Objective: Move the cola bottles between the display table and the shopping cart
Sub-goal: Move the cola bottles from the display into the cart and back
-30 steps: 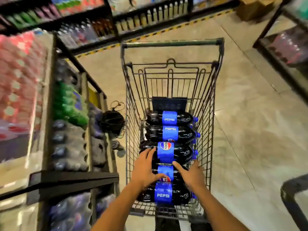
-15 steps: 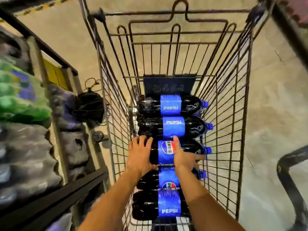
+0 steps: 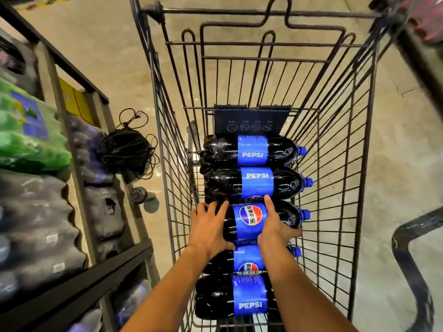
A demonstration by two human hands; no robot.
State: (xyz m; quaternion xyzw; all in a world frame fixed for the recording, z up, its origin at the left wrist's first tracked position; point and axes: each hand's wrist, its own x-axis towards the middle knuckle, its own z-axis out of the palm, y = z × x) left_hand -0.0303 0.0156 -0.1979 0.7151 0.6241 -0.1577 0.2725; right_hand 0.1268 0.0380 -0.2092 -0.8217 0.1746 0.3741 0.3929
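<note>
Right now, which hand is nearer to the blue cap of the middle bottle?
Right. The right hand grips that bottle near its cap; the left hand holds its base end.

A dark wire shopping cart [image 3: 345, 144] carries five dark plastic cola bottles with blue labels [image 3: 251, 180] lying on their sides in a row, blue caps pointing right.

- A shop, likely a supermarket aisle.
- A wire shopping cart [image 3: 335, 144] stands on a polished floor [image 3: 115, 58].
- Shelves [image 3: 79, 140] hold shrink-wrapped drink packs [image 3: 33, 140].
</note>
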